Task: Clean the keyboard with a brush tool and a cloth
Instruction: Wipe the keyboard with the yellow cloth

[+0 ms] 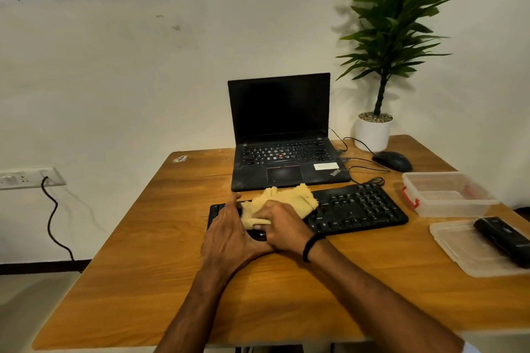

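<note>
A black keyboard (358, 209) lies across the middle of the wooden table (137, 261). A crumpled yellow cloth (289, 199) sits on its left half. My right hand (282, 226) grips the cloth's near edge and presses it onto the keys. My left hand (229, 229) rests on the keyboard's left end with its fingers stretched out, steadying it. A black brush tool (504, 239) lies on a clear plastic lid (464, 255) at the right.
An open black laptop (282, 146) stands just behind the keyboard. A black mouse (393, 160) with its cable and a potted plant (372, 132) are at the back right. A clear plastic box (447, 195) stands right of the keyboard.
</note>
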### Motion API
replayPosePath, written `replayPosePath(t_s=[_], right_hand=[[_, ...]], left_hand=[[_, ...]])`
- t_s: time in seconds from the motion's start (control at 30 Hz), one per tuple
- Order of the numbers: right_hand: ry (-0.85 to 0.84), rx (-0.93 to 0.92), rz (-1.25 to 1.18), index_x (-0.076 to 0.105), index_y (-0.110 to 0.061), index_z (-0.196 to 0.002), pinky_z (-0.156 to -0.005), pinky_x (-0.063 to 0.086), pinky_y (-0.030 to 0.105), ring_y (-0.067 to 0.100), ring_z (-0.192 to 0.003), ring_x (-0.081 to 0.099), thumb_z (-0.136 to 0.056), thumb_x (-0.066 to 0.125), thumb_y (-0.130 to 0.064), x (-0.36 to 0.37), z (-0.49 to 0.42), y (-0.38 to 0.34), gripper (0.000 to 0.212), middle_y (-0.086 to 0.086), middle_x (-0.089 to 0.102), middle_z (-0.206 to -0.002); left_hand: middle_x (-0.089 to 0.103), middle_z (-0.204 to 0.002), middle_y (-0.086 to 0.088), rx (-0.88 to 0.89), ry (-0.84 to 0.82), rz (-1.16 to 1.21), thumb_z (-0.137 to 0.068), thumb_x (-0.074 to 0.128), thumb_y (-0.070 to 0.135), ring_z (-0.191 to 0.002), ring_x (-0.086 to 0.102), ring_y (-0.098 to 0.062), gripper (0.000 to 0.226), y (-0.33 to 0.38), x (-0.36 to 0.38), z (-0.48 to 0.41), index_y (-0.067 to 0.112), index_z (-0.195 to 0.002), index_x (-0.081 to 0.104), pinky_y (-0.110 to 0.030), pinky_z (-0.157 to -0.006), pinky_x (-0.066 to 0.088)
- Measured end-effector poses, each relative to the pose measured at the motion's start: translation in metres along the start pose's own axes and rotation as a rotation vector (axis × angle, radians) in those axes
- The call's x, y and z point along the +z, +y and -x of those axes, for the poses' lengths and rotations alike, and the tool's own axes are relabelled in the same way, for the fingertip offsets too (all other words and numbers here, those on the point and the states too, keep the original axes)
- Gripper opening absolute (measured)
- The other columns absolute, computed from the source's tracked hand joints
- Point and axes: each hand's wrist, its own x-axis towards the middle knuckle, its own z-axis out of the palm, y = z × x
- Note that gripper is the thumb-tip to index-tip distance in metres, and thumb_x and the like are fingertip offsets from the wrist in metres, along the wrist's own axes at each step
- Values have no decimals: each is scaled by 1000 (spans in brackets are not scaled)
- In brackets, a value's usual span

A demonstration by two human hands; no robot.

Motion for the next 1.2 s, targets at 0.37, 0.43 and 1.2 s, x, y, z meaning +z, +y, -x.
replayPosePath(t_s=[0.37, 0.43, 1.2], right_hand=[[-15, 79, -62, 74, -18, -113, -87, 49, 24, 17, -104, 62, -86, 72, -13, -7, -10, 1, 27, 3, 71, -111], [117, 185, -69, 76, -17, -109, -87, 54, 30, 20, -102, 64, -87, 71, -13, -9, -24, 5, 22, 6, 72, -107], [147, 54, 72, 73, -11, -110, -92, 47, 30, 21, -105, 54, -84, 66, -1, 4, -2, -11, 28, 9, 65, -107]], left_hand=[[56, -140, -3, -12, 3, -16, -42, 67, 100, -124, 56, -20, 147, -2, 0, -1, 23, -155, 16, -37, -100, 52], [55, -143, -4, -5, 16, -30, -42, 67, 100, -127, 56, -21, 145, 0, 1, -1, 24, -155, 17, -39, -102, 52], [55, -141, -7, -17, -12, -35, -47, 72, 94, -127, 56, -25, 140, 5, -1, 4, 21, -154, 20, -41, -103, 50]])
